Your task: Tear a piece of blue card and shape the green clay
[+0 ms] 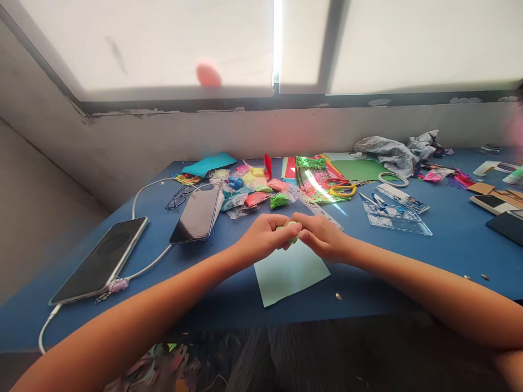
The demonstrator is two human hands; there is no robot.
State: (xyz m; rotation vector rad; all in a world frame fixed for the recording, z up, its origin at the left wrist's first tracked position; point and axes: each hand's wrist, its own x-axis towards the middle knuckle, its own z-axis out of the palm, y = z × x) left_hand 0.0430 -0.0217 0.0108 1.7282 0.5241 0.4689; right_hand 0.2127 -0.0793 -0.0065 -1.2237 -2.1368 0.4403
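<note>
Both hands meet over a pale green sheet of paper [292,277] near the table's front edge. Between them is a small lump of light green modelling clay [292,233]. My left hand [267,234] is closed around the clay, its thumb lying along it. The fingertips of my right hand [321,234] pinch the clay from the other side. Fingers cover much of the lump. Just beyond the hands lie several packets of coloured clay [257,198], among them a bright green one [279,200], and a clear ruler [314,207].
On the left are two phones [102,258] [196,215] with white cables and glasses [176,198]. Scissors [342,189] lie on a glittery packet [316,174] at the back. Rightward are a clear case [396,219], a tape roll [393,179] and a crumpled plastic bag [386,155].
</note>
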